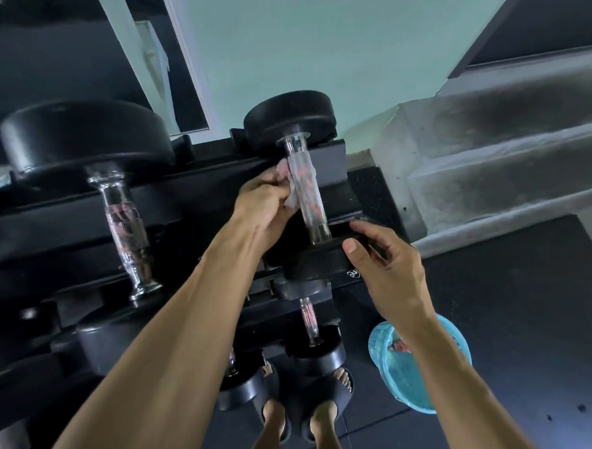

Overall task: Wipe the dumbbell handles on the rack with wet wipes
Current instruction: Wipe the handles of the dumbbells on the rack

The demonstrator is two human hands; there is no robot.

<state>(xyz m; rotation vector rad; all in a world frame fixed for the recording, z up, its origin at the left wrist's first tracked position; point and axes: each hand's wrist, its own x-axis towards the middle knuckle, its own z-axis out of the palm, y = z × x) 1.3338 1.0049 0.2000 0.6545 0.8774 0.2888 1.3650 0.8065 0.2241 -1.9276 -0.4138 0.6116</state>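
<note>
Chrome dumbbell handle [307,186] runs near-to-far on rack [170,203]; left hand [264,200] fingers pinch wet wipe [287,187] vs. its left side, right hand [380,254] grips near weight [319,261]

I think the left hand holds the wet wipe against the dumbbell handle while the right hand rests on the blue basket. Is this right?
Not quite. In the head view the right hand grips the near weight head of that dumbbell, not the blue basket, which stands on the floor below it. The left hand does hold the wet wipe against the dumbbell handle.
</note>
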